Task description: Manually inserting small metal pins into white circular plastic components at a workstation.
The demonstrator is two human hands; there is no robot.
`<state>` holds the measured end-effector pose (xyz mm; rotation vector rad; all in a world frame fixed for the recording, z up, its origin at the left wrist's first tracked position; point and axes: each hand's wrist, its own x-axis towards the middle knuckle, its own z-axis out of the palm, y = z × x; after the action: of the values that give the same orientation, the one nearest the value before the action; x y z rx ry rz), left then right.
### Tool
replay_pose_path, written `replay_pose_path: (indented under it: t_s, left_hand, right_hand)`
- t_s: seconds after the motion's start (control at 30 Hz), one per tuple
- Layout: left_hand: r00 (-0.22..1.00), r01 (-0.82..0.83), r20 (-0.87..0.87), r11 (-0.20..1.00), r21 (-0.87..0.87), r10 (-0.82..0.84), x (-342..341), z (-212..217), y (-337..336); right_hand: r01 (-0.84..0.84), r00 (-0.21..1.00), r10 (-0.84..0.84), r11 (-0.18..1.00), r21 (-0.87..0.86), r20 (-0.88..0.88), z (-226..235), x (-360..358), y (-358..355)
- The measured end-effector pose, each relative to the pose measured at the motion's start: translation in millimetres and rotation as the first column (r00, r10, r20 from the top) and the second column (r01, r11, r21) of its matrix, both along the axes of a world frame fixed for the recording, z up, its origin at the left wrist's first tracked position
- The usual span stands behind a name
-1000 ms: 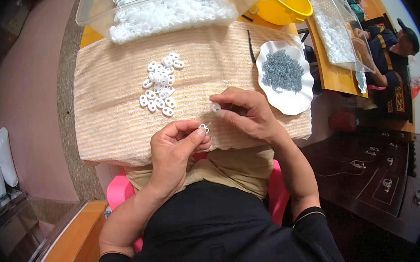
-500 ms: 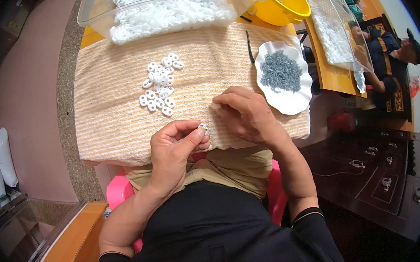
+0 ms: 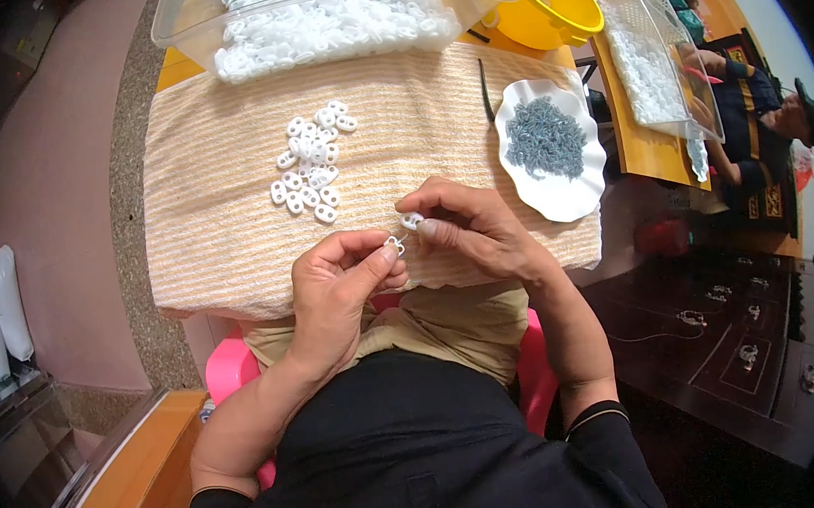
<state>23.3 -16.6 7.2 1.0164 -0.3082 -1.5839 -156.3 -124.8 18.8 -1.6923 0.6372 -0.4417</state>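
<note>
My left hand point(image 3: 338, 294) pinches a small white plastic piece point(image 3: 394, 246) between thumb and forefinger, at the near edge of the striped beige cloth point(image 3: 219, 212). My right hand point(image 3: 473, 229) sits just to its right and pinches another small white piece point(image 3: 412, 221) at its fingertips. The two pieces are close together, almost touching. Several loose white plastic pieces point(image 3: 312, 161) lie in a cluster on the cloth beyond my left hand.
A clear tub point(image 3: 328, 14) full of white pieces stands at the far edge. A white scalloped dish point(image 3: 557, 197) holds small grey parts point(image 3: 544, 137) at the right. Behind are a yellow bowl point(image 3: 549, 0) and a clear crate point(image 3: 655, 48). Another person point(image 3: 763, 116) sits at far right.
My right hand has drawn back slightly toward me and now shows a white piece at its fingertips, close to the one in my left hand. My left hand has barely moved.
</note>
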Motion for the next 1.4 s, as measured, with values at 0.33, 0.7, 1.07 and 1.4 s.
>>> replay_pose_path:
  t_s: [0.33,0.7,1.07,1.4]
  left_hand:
    - [1.0,-0.004,-0.022,1.0,-0.007,0.004,0.3,0.0,0.3]
    - [1.0,-0.015,-0.013,1.0,-0.002,0.015,-1.0,0.2,0.1]
    - [1.0,-0.005,-0.004,1.0,-0.008,0.005,-0.6,0.4,0.1]
    - [1.0,-0.02,0.0,1.0,0.003,0.02,-1.1,-2.8,0.1]
  right_hand:
    - [0.063,0.996,-0.066,0.996,0.058,0.055,-3.5,3.9,3.6]
    - [-0.145,0.937,-0.144,0.667,-0.731,-0.318,3.1,4.7,4.7]
    - [-0.037,0.991,-0.015,0.922,-0.386,-0.13,4.5,-3.0,-1.7]
    - [0.037,0.996,-0.068,0.916,-0.4,-0.063,2.9,3.5,0.8]
